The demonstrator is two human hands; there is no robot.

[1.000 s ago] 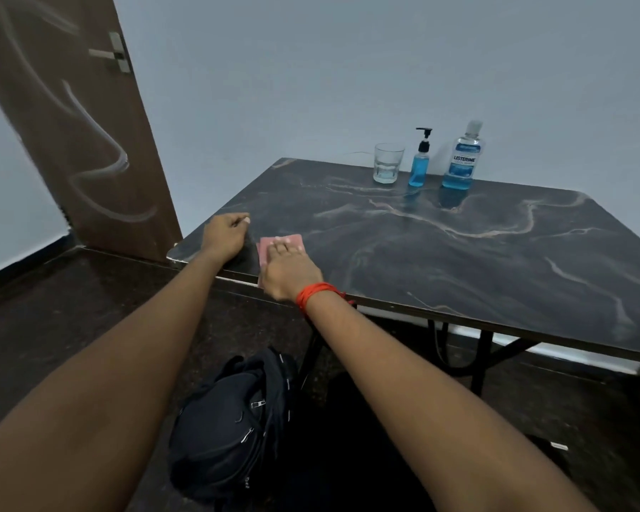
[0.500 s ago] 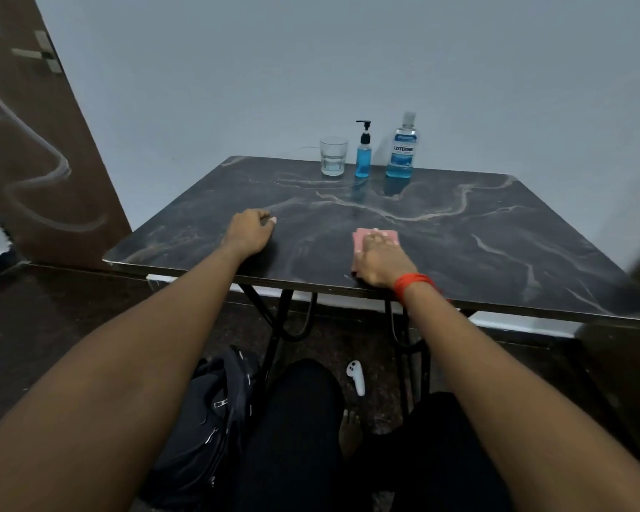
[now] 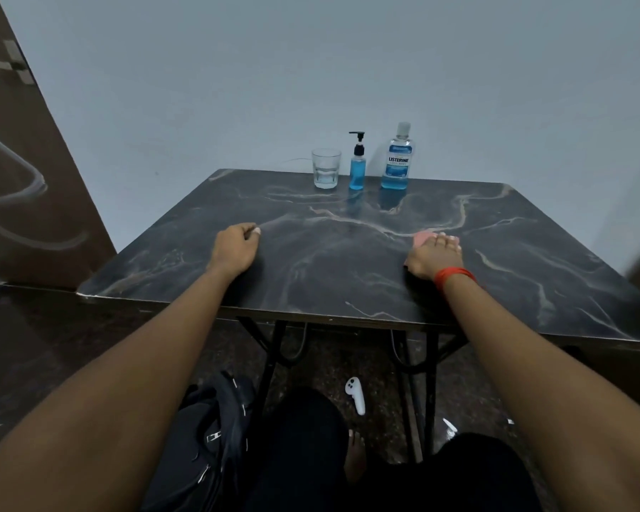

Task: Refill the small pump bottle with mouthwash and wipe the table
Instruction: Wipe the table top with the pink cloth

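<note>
A small pump bottle with blue liquid stands at the far edge of the dark marble-patterned table. Right of it is a Listerine mouthwash bottle, capped and upright. My right hand, with a red wristband, presses flat on a pink cloth at the table's right-middle; most of the cloth is hidden under the palm. My left hand rests as a loose fist on the left-middle of the table, holding nothing.
A clear glass with a little water stands left of the pump bottle. Under the table are a black backpack, a white controller, black folding legs and my knees. A brown door stands at left.
My right hand has slid the pink cloth from the table's near-left corner rightward across the top. The left hand stayed on the table, and the view swung right.
</note>
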